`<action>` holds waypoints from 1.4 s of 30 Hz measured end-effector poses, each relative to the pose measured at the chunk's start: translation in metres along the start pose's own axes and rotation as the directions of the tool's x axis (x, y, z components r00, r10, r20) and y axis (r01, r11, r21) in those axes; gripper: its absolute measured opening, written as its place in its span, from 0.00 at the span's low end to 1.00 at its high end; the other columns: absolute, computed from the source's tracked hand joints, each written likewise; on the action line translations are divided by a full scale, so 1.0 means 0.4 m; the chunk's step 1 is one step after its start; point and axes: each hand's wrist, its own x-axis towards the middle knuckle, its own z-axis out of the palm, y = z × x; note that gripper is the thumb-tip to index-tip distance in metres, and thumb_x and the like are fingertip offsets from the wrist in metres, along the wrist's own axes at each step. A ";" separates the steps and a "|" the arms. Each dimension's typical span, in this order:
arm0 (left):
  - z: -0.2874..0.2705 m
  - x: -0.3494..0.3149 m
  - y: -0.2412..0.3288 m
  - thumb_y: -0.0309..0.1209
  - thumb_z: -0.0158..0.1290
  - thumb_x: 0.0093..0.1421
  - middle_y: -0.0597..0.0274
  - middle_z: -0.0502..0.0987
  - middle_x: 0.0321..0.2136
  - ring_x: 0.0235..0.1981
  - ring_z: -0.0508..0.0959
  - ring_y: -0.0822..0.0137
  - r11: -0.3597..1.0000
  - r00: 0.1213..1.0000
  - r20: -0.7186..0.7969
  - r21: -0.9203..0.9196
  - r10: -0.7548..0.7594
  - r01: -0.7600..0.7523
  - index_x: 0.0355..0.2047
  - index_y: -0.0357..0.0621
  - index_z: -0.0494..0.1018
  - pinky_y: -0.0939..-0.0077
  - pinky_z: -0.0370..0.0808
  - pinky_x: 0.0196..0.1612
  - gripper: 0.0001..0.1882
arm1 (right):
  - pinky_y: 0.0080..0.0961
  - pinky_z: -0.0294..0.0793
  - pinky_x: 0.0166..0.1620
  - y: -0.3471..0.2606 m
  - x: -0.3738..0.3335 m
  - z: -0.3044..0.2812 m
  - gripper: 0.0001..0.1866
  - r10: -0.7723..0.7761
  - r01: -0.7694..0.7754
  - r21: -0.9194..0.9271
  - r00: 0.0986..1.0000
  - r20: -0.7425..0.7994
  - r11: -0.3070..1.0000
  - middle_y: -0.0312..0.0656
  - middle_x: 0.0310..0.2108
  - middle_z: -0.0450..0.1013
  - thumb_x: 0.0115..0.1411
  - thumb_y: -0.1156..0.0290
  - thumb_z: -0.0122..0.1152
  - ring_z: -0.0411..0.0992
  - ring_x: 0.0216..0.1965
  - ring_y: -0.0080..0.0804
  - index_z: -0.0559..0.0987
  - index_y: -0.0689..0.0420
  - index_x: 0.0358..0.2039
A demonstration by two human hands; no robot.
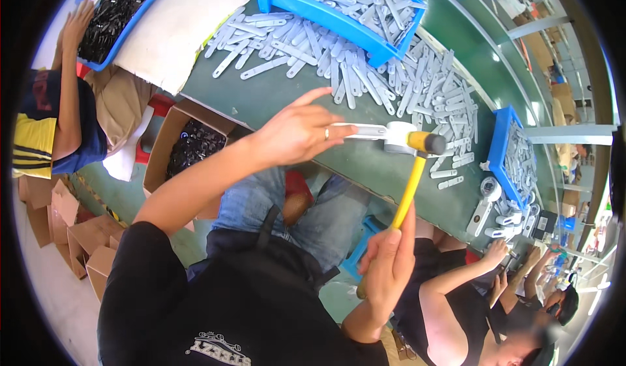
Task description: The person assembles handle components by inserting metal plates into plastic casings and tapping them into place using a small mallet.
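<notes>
tilted hammer (409, 193) — yellow handle, black-tipped head beside white round piece (396, 136), pale grey strip (370, 132)

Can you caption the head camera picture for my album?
Left hand holds a grey strip, right hand grips a yellow-handled hammer, with heaped grey strips nearby.

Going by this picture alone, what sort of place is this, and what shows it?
Probably an assembly workshop: a blue bin of grey bar-shaped parts, with many more heaped on the green table; a hammer in the right hand; and another person working alongside.
</notes>
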 end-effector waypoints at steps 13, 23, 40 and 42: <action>0.017 0.000 -0.014 0.29 0.69 0.59 0.69 0.85 0.43 0.39 0.82 0.69 0.996 0.996 -0.037 -0.044 -0.078 0.076 0.50 0.55 0.85 0.63 0.64 0.56 0.18 | 0.16 0.60 0.22 -0.028 0.023 0.064 0.30 0.075 -0.052 0.112 0.974 -0.215 0.992 0.30 0.20 0.65 0.77 0.74 0.41 0.61 0.20 0.14 0.53 0.63 0.78; 0.016 -0.002 -0.018 0.30 0.66 0.61 0.69 0.82 0.39 0.37 0.81 0.67 0.996 0.997 -0.020 -0.036 -0.077 0.077 0.53 0.58 0.82 0.56 0.63 0.58 0.19 | 0.22 0.64 0.25 0.061 0.062 0.047 0.30 0.073 -0.080 -0.248 0.997 -0.038 0.966 0.34 0.21 0.70 0.78 0.69 0.45 0.66 0.19 0.22 0.56 0.61 0.77; 0.013 0.003 -0.023 0.29 0.69 0.58 0.72 0.84 0.41 0.34 0.79 0.71 0.996 0.995 -0.045 -0.028 -0.090 0.088 0.50 0.57 0.85 0.59 0.62 0.57 0.18 | 0.28 0.69 0.27 0.009 0.086 0.054 0.30 0.243 -0.219 -0.378 0.970 0.015 0.900 0.40 0.20 0.68 0.78 0.70 0.44 0.69 0.22 0.25 0.56 0.57 0.77; 0.008 -0.001 -0.016 0.29 0.69 0.58 0.72 0.84 0.41 0.34 0.79 0.71 0.997 0.996 -0.048 -0.010 -0.079 0.079 0.50 0.57 0.85 0.59 0.61 0.57 0.19 | 0.22 0.66 0.26 -0.038 0.042 0.033 0.30 0.154 -0.155 -0.231 0.988 -0.024 0.960 0.36 0.21 0.69 0.78 0.70 0.44 0.67 0.21 0.21 0.56 0.60 0.77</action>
